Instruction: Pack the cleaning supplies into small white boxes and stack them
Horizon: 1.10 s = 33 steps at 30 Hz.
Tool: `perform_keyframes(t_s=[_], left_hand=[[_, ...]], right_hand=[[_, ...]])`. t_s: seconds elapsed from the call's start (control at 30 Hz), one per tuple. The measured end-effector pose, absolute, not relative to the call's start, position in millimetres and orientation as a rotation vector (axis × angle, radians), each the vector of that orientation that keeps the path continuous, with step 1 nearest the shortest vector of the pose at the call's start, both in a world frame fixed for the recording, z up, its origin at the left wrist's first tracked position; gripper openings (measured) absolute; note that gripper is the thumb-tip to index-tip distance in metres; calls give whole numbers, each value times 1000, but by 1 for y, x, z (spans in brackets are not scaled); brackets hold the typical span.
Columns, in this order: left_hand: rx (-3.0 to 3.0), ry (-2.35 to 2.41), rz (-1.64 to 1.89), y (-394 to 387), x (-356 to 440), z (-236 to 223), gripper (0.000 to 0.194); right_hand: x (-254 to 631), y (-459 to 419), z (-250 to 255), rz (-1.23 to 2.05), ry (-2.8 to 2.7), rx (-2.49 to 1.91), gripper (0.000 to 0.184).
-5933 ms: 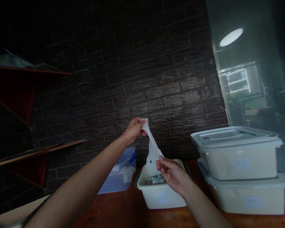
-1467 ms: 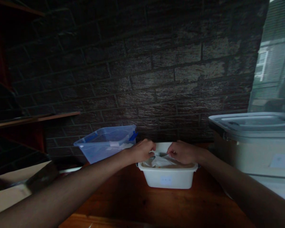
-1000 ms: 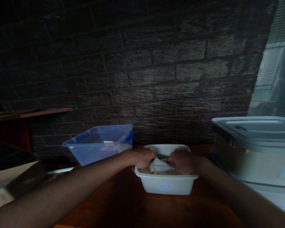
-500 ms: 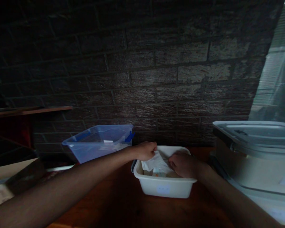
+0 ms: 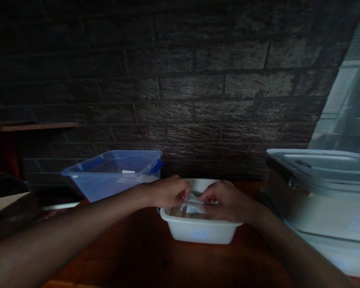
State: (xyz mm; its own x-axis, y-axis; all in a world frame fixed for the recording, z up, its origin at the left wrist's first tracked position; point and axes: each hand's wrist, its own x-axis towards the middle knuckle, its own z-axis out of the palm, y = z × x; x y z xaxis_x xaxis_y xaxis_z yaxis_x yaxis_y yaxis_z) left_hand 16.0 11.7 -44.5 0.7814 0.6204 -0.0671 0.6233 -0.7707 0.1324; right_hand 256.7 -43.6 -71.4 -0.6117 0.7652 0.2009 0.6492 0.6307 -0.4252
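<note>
A small white plastic tub (image 5: 198,233) sits on the dark wooden table (image 5: 156,264) in front of me. My left hand (image 5: 166,192) and my right hand (image 5: 228,202) meet over its open top, both with fingers pinched on a thin white plastic bag (image 5: 193,203) that is bunched small between them. Flat packets lie inside the tub beneath the bag, too dim to name.
A clear blue bin (image 5: 114,174) with blue clips leans at the back left. Two stacked white lidded bins (image 5: 324,200) stand at the right. A dark brick wall (image 5: 180,92) runs behind. A wooden shelf (image 5: 33,127) is at the left.
Almost six seconds ago the bag was stretched tall above the tub. It has since come down, and within the last half second my hands have closed together, gathering it small.
</note>
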Motion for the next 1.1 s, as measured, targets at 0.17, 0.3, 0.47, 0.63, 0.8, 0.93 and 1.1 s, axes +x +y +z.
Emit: perform_keyframes(t_s=[0.17,0.3,0.47,0.63,0.8,0.93,1.1], left_hand=[[2695,1029,-218,9,13,-38,22],[2721,1010,-392,13,23,-42,18],[2786,972,-414,14,26,-51,5],[2819,940,-390,15,20,-54,10],[2776,933,-488,17,18,-49,18],[2723,928,-521,17,21,-38,26],[2837,1027,-48,19,35,-38,27]], right_hand=[[248,-46,-66,590,-2449,-1218,25],[244,-42,-71,609,-2428,-1248,23],[244,-40,-72,603,-2458,-1207,20],[246,-42,-69,562,-2499,-1252,25],[253,-39,-75,625,-2519,-1256,27],[257,-40,-70,599,-2504,-1237,22],[258,-36,-59,249,-2265,-1391,32]])
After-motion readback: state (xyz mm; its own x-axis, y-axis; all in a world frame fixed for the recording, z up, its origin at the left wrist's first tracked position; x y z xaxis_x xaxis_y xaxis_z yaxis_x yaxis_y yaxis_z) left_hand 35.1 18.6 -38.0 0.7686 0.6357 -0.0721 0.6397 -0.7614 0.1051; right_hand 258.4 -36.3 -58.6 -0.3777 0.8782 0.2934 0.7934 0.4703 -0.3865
